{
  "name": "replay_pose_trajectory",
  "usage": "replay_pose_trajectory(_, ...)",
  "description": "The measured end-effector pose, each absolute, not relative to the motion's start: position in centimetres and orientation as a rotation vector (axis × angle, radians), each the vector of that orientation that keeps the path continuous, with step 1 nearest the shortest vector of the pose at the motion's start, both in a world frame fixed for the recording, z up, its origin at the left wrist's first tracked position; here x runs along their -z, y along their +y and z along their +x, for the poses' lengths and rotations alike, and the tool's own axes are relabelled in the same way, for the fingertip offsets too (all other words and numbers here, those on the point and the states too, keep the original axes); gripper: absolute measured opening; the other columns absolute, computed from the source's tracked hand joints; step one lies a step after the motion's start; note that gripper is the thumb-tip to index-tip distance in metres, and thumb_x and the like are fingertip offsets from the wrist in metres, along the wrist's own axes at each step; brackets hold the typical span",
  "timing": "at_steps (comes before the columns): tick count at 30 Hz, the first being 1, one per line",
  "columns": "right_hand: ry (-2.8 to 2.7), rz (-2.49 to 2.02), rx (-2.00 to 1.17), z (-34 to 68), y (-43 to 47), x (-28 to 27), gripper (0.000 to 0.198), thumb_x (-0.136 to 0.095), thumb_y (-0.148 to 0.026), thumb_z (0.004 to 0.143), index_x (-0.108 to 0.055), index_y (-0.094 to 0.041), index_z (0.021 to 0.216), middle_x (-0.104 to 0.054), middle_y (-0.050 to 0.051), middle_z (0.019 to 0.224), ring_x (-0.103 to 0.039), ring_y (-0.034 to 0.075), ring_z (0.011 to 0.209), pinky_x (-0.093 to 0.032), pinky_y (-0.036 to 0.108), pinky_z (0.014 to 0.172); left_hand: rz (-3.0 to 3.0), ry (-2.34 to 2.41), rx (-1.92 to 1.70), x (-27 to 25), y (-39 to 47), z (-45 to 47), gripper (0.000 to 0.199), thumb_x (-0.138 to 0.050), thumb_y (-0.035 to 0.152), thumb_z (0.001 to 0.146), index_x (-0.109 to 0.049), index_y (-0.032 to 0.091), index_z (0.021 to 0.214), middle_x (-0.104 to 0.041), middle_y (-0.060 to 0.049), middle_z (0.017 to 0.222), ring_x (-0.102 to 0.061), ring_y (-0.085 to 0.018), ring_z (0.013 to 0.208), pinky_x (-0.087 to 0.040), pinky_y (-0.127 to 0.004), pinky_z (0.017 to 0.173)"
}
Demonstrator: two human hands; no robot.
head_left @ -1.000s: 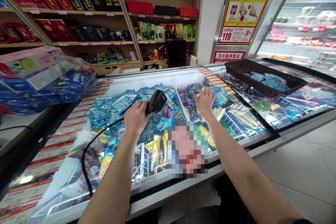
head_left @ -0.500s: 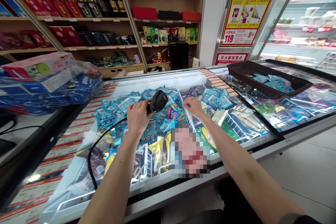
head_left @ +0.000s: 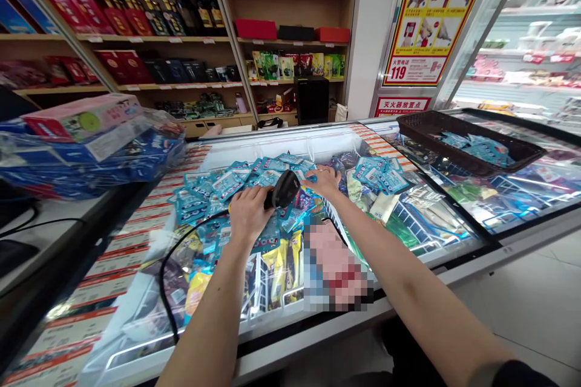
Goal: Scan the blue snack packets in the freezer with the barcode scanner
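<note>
A black handheld barcode scanner (head_left: 285,188) is in the grip of my left hand (head_left: 249,211), its head tilted to the right and its cable trailing down to the left. Beneath it, many loose blue packets (head_left: 229,184) are spread over the glass top of the chest freezer. My right hand (head_left: 325,181) reaches to the right edge of that spread, thumb and fingertips closed about a bit of a blue packet; the hand hides part of it. A smaller pile of blue packets (head_left: 381,174) lies to its right. Nearer me is a pixelated, pinkish object (head_left: 336,260).
A dark brown tray (head_left: 521,160) with blue packets rests on the freezer at the right. Plastic-wrapped boxes (head_left: 86,148) are stacked at the left. Behind stand shelves (head_left: 158,39) of bottles and boxes. Through the glass, wire baskets of frozen goods show.
My right hand has shifted a little left, closer to the scanner, and its fingers now meet a blue packet. My left hand keeps the scanner, now slightly lower and to the right in view.
</note>
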State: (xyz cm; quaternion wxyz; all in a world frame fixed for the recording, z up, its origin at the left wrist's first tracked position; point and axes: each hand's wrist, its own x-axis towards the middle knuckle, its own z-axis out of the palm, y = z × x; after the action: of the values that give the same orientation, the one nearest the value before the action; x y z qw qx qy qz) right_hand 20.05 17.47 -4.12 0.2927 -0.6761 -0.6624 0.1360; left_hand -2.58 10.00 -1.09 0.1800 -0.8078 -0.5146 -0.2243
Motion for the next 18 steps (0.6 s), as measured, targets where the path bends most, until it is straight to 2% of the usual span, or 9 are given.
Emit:
replay_pose_trajectory(4,-1.726,-1.766,-0.368,20.0,17.6,4.2,0.022,-0.066,-0.05,0.072,-0.071,-0.03,0.079,-0.054,0.001,0.127,-0.034,0.03,0.128,-0.008,0.062,0.107,-2.307,-1.423,0.606,1.3,10.0,-2.6,0.031,-0.053,0.03,0.08,-0.058,0.022,0.109,-0.064,-0.009,0.099,-0.056,-0.027,0.099,-0.036,-0.038,0.081)
replay_pose_trajectory(6,-1.689,-1.695,-0.395,20.5,17.7,4.5,0.017,-0.068,-0.045,0.071,-0.071,-0.028,0.076,-0.058,0.0,0.122,-0.041,0.029,0.123,-0.016,0.058,0.107,-2.3,-1.417,0.597,1.4,10.1,-2.6,0.031,-0.053,0.031,0.079,-0.058,0.022,0.109,-0.064,-0.008,0.098,-0.056,-0.027,0.098,-0.036,-0.038,0.081)
replay_pose_trajectory(8,-1.608,-1.594,-0.432,21.5,17.5,4.8,0.017,-0.067,-0.04,0.071,-0.069,-0.025,0.078,-0.063,0.001,0.113,-0.051,0.026,0.113,-0.029,0.052,0.104,-2.284,-1.416,0.593,1.4,10.2,-2.6,0.031,-0.054,0.03,0.079,-0.058,0.021,0.108,-0.064,-0.008,0.098,-0.056,-0.027,0.097,-0.037,-0.037,0.08)
replay_pose_trajectory(11,-1.398,-1.404,-0.548,23.4,16.5,5.5,0.022,-0.061,-0.041,0.075,-0.063,-0.021,0.084,-0.067,0.003,0.087,-0.063,0.021,0.087,-0.049,0.039,0.083,-2.28,-1.403,0.588,1.4,10.2,-2.5,0.031,-0.053,0.03,0.079,-0.059,0.021,0.108,-0.064,-0.008,0.1,-0.056,-0.027,0.097,-0.037,-0.037,0.079)
replay_pose_trajectory(14,-1.206,-1.276,-0.727,25.2,15.2,6.1,0.027,-0.058,-0.044,0.075,-0.057,-0.021,0.089,-0.063,-0.001,0.066,-0.065,0.019,0.064,-0.053,0.031,0.058,-2.3,-1.37,0.586,1.3,10.2,-2.2,0.031,-0.053,0.03,0.08,-0.058,0.022,0.108,-0.064,-0.008,0.101,-0.056,-0.027,0.098,-0.038,-0.037,0.079)
replay_pose_trajectory(16,-1.114,-1.215,-0.785,25.8,14.5,6.3,0.029,-0.06,-0.043,0.074,-0.054,-0.021,0.093,-0.061,-0.003,0.062,-0.065,0.018,0.06,-0.054,0.03,0.054,-2.319,-1.351,0.586,1.2,10.2,-1.9,0.03,-0.052,0.031,0.08,-0.058,0.021,0.108,-0.064,-0.008,0.1,-0.056,-0.026,0.097,-0.039,-0.037,0.079)
replay_pose_trajectory(18,-1.086,-1.15,-0.801,25.9,14.2,6.5,0.033,-0.06,-0.039,0.073,-0.054,-0.02,0.099,-0.064,-0.002,0.066,-0.067,0.018,0.061,-0.056,0.031,0.058,-2.346,-1.336,0.591,1.2,10.1,-1.5,0.03,-0.053,0.032,0.081,-0.058,0.02,0.108,-0.064,-0.007,0.098,-0.057,-0.026,0.095,-0.04,-0.036,0.078)
